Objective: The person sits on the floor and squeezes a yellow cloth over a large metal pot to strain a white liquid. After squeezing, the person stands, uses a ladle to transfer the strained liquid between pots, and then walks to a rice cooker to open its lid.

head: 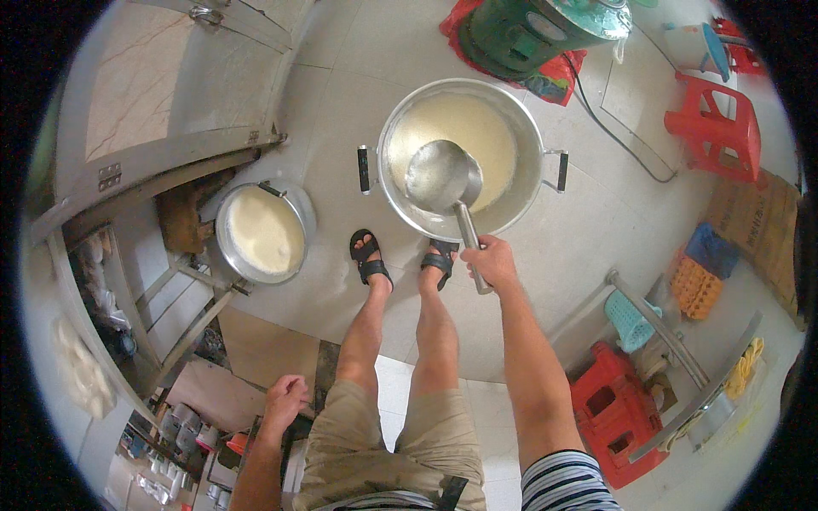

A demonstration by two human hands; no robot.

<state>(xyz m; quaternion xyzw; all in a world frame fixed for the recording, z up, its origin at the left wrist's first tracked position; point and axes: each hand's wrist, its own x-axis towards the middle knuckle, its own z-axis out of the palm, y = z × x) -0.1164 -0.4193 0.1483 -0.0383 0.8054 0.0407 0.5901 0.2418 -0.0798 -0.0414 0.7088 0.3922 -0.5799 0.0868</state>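
My right hand [491, 260] grips the metal handle of a large round ladle [437, 175]. The ladle's bowl is over the wide metal pot [391, 118], which stands on the tiled floor and holds pale yellow liquid; whether the bowl touches the liquid I cannot tell. Black grips sit on the pot's two side handles. My left hand [287, 401] hangs beside my left thigh with its fingers curled, and I see nothing in it. A smaller metal pot [305, 217] with pale liquid and a black-gripped handle stands at the left, near the metal counter's legs.
A green machine or drum [521, 38] stands on red plastic beyond the large pot, its dark cable [597, 118] on the floor. Red plastic stools [719, 131] are at the right, with a turquoise basket [631, 321] and cardboard [744, 220]. A metal counter [150, 156] is at the left.
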